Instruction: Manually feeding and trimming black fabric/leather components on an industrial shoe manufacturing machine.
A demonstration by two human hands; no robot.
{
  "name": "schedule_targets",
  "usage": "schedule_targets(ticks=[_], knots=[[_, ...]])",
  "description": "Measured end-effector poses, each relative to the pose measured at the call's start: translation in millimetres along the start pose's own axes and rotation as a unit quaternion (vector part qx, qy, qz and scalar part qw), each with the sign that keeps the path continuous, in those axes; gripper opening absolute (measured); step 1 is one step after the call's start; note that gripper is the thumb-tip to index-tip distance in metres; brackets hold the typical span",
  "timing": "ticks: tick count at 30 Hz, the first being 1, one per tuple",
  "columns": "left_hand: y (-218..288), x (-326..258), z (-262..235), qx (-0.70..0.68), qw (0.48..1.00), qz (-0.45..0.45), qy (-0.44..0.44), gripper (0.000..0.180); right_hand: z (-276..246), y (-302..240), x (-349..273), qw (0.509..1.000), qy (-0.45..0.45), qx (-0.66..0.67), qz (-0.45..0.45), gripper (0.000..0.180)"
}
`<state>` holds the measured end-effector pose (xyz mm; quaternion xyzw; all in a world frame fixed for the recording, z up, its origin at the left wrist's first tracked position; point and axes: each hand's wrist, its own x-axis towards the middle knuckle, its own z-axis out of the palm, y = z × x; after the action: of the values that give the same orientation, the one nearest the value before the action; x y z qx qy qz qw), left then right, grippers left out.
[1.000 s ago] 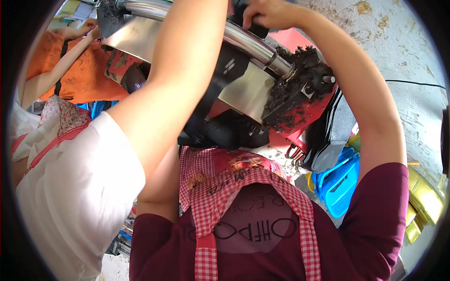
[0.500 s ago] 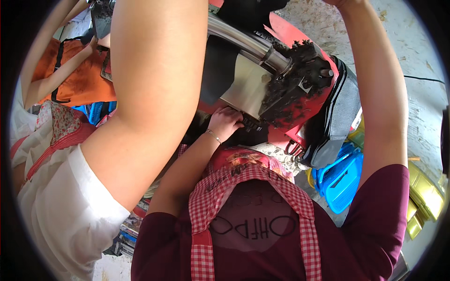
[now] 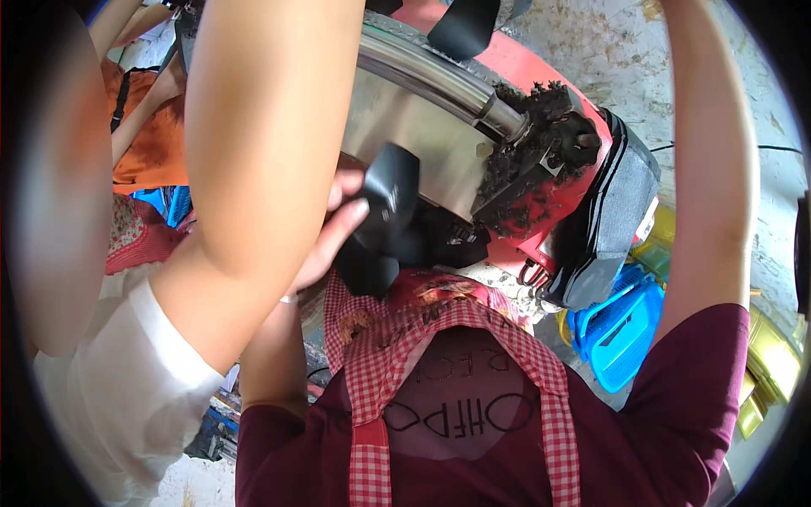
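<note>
My left hand (image 3: pixel 332 221) grips a floppy black sheet piece (image 3: pixel 394 177), its thumb and fingers closed on the edge. The piece is blurred and bends in front of a bare metal plate (image 3: pixel 363 110). A co-worker's bare arm crosses in front of my left forearm and hides part of the hand. My right forearm (image 3: pixel 714 169) reaches up along the right side, and the hand lies beyond the top edge. Between my arms stands a red machine (image 3: pixel 541 215) with a shiny metal roller (image 3: pixel 422 72), its end housing caked with dark clumps.
A stack of black and grey sheets (image 3: pixel 612 211) hangs on the machine's right side. Blue plastic baskets (image 3: pixel 621 329) and shiny yellow-green packages (image 3: pixel 773 351) lie at the right. Another black piece (image 3: pixel 465 29) shows at the top. A co-worker's arm (image 3: pixel 262 127) crowds the left.
My left hand has pulled back left from the plate's lower edge and now holds a black piece. More of the plate shows. My right forearm has shifted slightly right, its hand leaving view.
</note>
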<state>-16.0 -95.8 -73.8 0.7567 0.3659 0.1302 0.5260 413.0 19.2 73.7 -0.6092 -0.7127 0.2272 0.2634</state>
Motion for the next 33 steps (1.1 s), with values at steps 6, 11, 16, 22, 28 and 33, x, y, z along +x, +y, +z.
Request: schedule_targets(ticks=[6,11,16,22,28,33], knots=[[-34.5,89.7,-8.8,-0.272,0.958,-0.094,0.004,0.026,160.7,97.0,9.1,0.954,-0.160,-0.101,-0.231,0.021],[-28.8,83.0,8.6,-0.057,0.982,-0.066,0.167,0.038,163.4,44.3,10.5,0.957,-0.291,0.004,-0.006,0.032],[3.7,112.7,-0.3,0.185,0.956,-0.060,0.218,0.058,163.5,44.1,15.9,0.941,-0.338,-0.024,-0.002,0.036],[-0.3,76.8,5.6,0.282,0.913,0.016,0.296,0.081,118.2,30.1,6.4,0.963,-0.210,0.135,0.100,0.024],[21.5,100.4,-12.0,0.190,0.898,0.230,0.323,0.101,58.8,-70.6,8.0,0.970,-0.191,-0.117,-0.095,0.020],[48.6,133.6,-51.2,0.171,0.891,0.323,0.270,0.143,32.8,-141.9,-36.7,0.947,-0.125,-0.165,-0.246,0.020]])
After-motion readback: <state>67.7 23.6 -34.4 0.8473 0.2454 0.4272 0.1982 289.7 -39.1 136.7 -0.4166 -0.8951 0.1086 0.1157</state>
